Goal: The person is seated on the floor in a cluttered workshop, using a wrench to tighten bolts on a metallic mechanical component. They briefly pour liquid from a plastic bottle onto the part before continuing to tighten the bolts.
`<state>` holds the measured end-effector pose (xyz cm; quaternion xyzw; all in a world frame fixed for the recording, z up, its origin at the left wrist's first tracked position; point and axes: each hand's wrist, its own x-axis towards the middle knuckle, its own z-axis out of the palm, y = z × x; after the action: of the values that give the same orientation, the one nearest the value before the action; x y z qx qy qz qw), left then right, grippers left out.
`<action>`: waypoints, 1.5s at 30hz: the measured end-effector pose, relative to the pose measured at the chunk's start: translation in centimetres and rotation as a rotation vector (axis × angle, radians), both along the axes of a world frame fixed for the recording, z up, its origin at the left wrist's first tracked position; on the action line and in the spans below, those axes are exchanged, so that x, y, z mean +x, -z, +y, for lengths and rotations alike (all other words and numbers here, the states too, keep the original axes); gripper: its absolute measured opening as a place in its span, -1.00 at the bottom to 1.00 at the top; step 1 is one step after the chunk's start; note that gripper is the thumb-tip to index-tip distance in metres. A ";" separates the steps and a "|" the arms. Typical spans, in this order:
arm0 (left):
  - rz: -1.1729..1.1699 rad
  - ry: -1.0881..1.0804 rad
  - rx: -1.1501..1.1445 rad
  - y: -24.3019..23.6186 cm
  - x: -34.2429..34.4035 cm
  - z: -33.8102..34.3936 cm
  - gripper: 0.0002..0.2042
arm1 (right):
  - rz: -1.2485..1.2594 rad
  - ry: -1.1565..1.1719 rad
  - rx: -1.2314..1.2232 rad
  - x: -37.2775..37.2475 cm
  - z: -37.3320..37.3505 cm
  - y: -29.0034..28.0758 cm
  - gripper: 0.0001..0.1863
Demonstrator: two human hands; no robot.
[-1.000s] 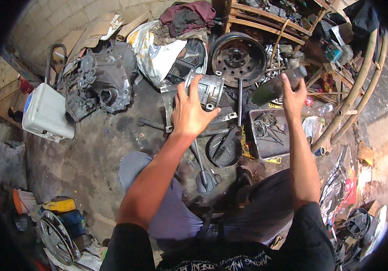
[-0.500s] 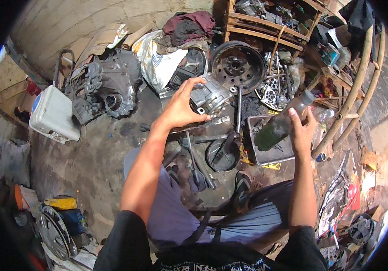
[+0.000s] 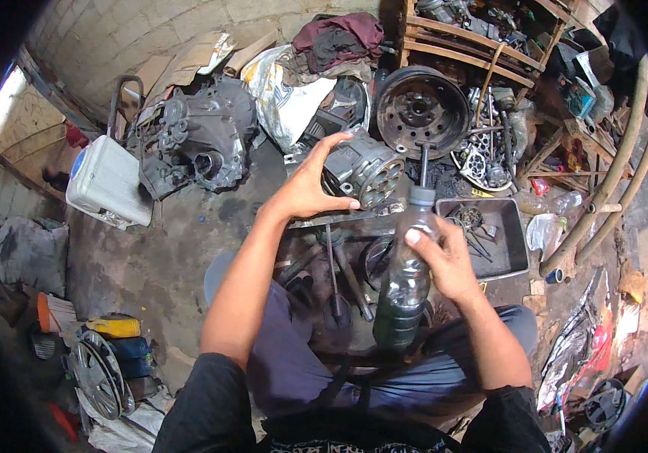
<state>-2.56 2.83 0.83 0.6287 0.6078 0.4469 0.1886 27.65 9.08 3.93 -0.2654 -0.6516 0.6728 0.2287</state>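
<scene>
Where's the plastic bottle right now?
In the head view, right of centre: the plastic bottle stands upright in the right hand, between the grey metal housing and the tray.

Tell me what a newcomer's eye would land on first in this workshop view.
Most likely the clear plastic bottle with dark liquid in its lower part, held upright in the right hand at the picture's centre. Just above it, the left hand grips a grey metal cylinder part tipped on its side. Behind that, a dark steel wheel rim leans near the wooden shelves, and a greasy gearbox sits at the upper left.
</scene>
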 end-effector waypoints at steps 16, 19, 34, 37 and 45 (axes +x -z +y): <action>0.137 -0.146 0.203 -1.7 -0.6 -2.3 -0.40 | -0.268 -0.162 -0.388 -3.8 -2.2 0.6 -0.39; 0.238 -0.103 0.271 -1.8 -0.7 -2.5 -0.45 | -0.289 -0.152 -0.498 -4.1 -2.3 -0.1 -0.31; 0.272 -0.067 0.227 -1.8 -0.4 -2.2 -0.35 | -0.179 -0.044 -0.827 -4.2 -2.3 -2.1 -0.44; 0.274 -0.075 0.219 -1.9 -0.3 -2.1 -0.34 | -0.180 -0.027 -0.838 -4.3 -2.5 -2.1 -0.45; 0.277 -0.073 0.221 -1.8 -0.2 -2.1 -0.35 | -0.141 -0.033 -0.875 -4.1 -2.3 -2.9 -0.51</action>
<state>-2.71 0.73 2.61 0.6788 0.5975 0.4265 0.0164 23.55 6.81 6.79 -0.3721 -0.3234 0.8692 0.0391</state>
